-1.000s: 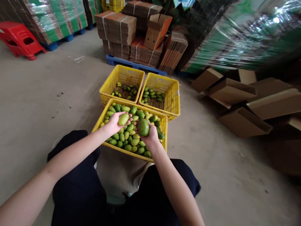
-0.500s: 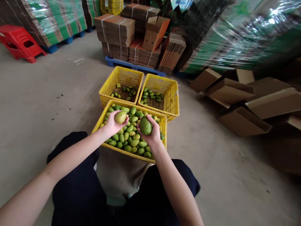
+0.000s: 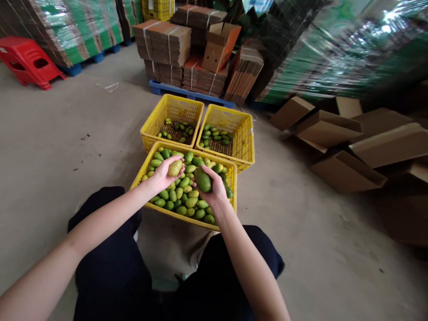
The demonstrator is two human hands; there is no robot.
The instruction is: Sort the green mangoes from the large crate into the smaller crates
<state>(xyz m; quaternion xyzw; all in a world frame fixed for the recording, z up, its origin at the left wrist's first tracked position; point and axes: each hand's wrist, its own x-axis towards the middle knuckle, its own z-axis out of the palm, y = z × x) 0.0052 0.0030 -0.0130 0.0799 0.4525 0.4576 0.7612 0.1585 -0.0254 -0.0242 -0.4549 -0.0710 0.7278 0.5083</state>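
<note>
Holding one fruit each, both hands hover over the front yellow crate [image 3: 184, 219]. The left hand [image 3: 161, 175] cups a yellowish-green fruit [image 3: 175, 168], fingers curled round it, its long axis slanting up to the right; the right hand [image 3: 217, 188] grips a larger dark green fruit [image 3: 203, 180], thumb over the top, its long axis running from upper left to lower right. Which end bears the stem is too small to tell. Each fruit's underside is hidden by fingers, hands and wrists cover part of the heaped fruit [image 3: 191, 202] below, and the picture's lower edge cuts off both arms.
</note>
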